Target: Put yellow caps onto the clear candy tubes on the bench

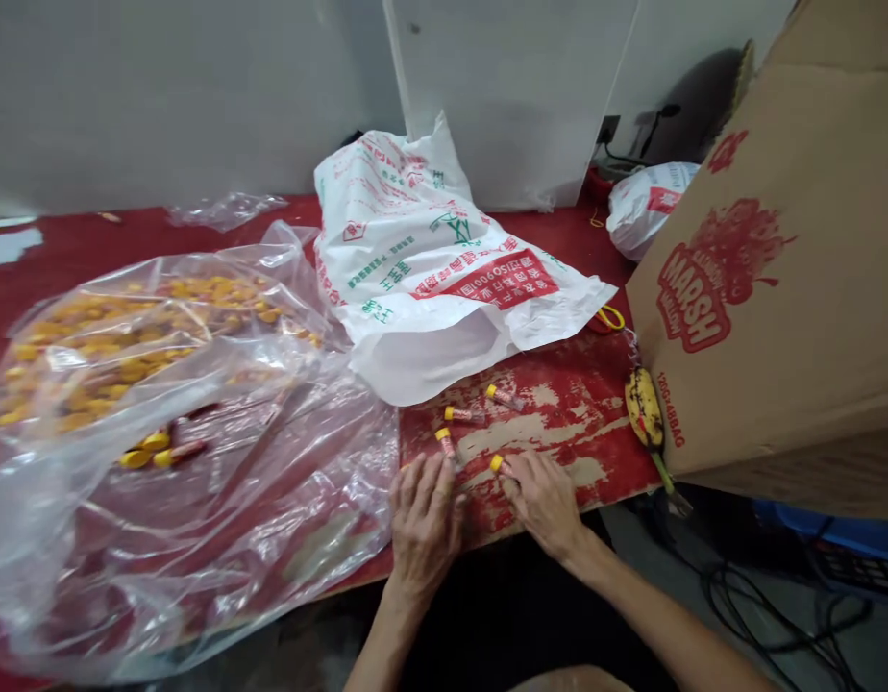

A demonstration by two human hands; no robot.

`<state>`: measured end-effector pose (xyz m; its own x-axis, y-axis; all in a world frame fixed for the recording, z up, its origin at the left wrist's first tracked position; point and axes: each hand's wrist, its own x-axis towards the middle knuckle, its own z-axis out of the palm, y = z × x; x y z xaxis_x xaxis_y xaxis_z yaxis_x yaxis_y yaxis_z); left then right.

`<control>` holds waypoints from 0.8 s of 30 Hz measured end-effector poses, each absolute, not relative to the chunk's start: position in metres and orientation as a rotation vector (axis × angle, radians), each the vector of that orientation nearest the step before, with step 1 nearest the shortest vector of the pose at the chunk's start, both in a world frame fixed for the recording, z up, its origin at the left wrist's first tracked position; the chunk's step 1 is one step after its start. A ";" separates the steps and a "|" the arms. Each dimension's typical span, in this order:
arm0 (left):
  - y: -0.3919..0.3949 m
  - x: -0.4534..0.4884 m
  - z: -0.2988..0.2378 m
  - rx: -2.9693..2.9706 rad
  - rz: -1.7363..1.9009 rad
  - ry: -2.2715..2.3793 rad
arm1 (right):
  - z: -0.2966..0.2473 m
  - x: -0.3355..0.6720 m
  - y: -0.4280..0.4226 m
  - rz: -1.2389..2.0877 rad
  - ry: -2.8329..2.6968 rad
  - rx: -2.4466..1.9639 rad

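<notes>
My left hand [424, 514] lies palm down at the front edge of the red table, its fingers stretched out, with the fingertips close to a small clear tube with a yellow cap [445, 440]. Between the thumb and fingers of my right hand [546, 500] is another yellow-capped tube [498, 464], mostly hidden by the hand. Two more such tubes lie farther back: one tube [464, 415] behind the left fingertips, the other tube [505, 397] to its right. Behind them a white printed woven sack [415, 279] lies with its mouth facing me.
On the left spreads a large clear plastic bag [329, 481] with many yellow-capped tubes [112, 365] inside. A tall cardboard box [790, 288] stands at right, a spotted banana [644, 408] against it. Behind is a white bag [650, 207]. Black cables [761, 615] lie on the floor.
</notes>
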<state>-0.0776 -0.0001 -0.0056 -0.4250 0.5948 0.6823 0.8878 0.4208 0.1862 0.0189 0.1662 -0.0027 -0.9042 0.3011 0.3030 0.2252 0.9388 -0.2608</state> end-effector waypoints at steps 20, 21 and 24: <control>0.013 -0.088 -0.015 -1.160 -0.469 -2.267 | 0.033 -0.066 0.179 0.206 -3.037 -0.166; 0.013 -0.090 -0.016 -1.154 -0.460 -2.262 | 0.036 -0.054 0.188 0.209 -3.070 -0.181; 0.015 -0.094 -0.017 -1.133 -0.455 -2.260 | 0.050 -0.014 0.219 0.077 -3.225 -0.336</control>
